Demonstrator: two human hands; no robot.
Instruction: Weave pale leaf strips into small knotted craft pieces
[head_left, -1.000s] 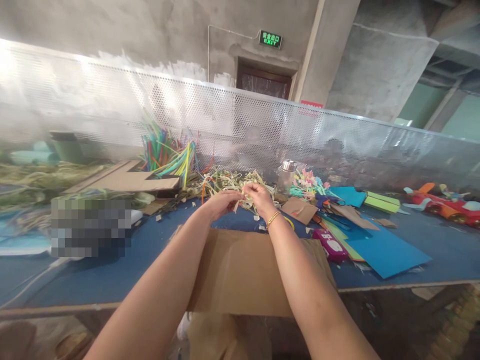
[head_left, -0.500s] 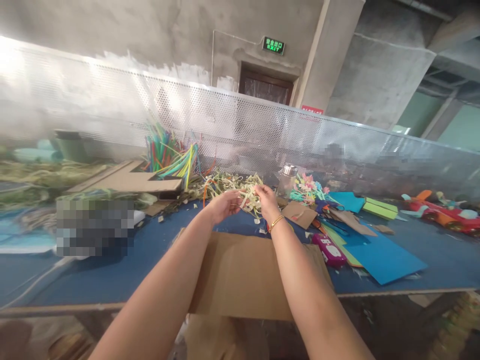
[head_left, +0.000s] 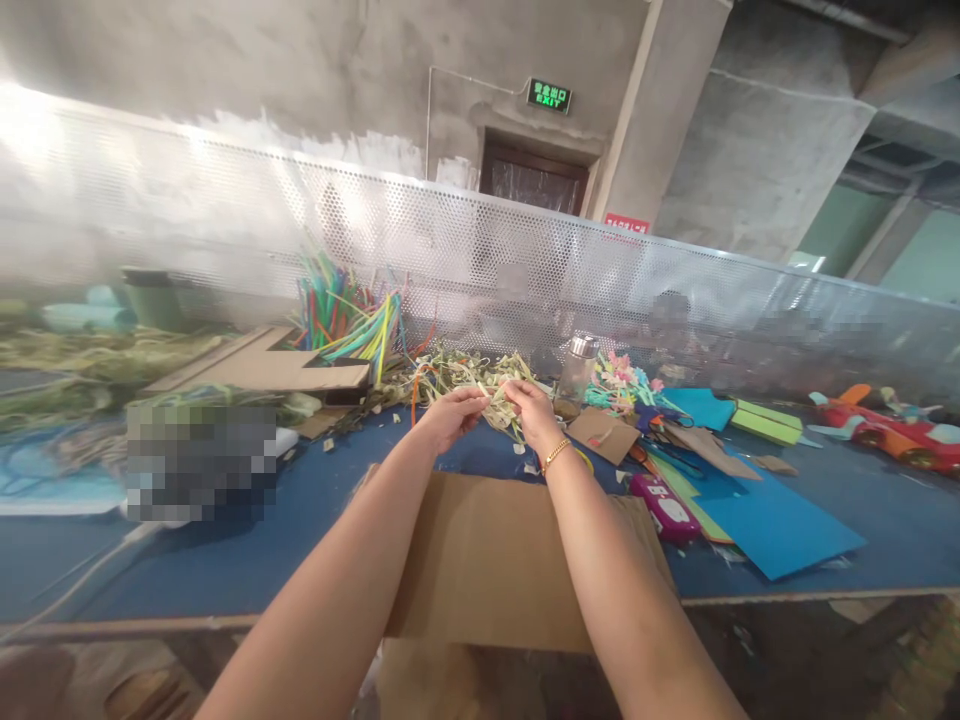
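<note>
My left hand and my right hand reach forward over the far part of the table, close together with their fingertips pinched. Between them stretches a small pale strip, perhaps a dried leaf or straw piece; it is too small to make out exactly. Just behind lies a tangled pile of pale green strips, partly hidden by my fingers. Below my forearms, a brown cardboard sheet rests at the table's near edge.
On the blue table stand colourful pipe cleaners, cut cardboard and a clear bottle. To the right are a purple case, blue sheets and a red toy car. A perforated metal screen rises behind.
My hands have come away from the pile of strips slightly, their fingertips now pinched at a single small pale strip. The view has shifted a little.
</note>
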